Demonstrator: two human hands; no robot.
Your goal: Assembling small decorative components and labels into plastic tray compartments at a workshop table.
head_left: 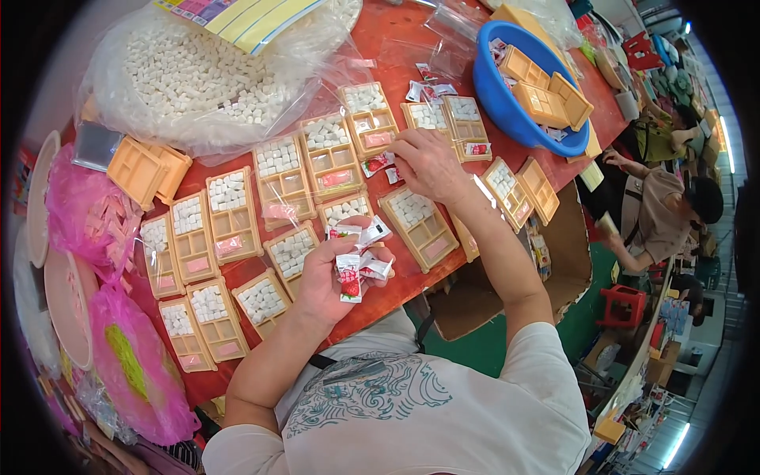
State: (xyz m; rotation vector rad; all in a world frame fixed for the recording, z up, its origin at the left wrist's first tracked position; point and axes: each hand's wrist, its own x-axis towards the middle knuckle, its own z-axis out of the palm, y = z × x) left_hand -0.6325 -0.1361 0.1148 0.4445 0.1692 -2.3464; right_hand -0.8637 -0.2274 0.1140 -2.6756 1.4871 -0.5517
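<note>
In my left hand (321, 281), several small white sachets (349, 277) with red strawberry prints are gathered in a loose bunch. My right hand (431, 165) reaches over the trays, fingers bent down and closed at a similar sachet (377, 164); a white sachet edge shows under the fingertips. Just below that hand lies a divided beige tray (418, 226) holding white cubes and a pink packet. More such trays stand around both hands, among them a tray (370, 119) beyond the right fingertips and a tray (293, 252) beside my left hand.
A clear bag of white cubes (198, 75) spreads at the far left. A blue basin (484, 87) with beige trays and sachets stands far right. Stacked empty trays (144, 170) and pink bags (131, 356) lie left. A cardboard box (566, 261) and another person (653, 206) are right.
</note>
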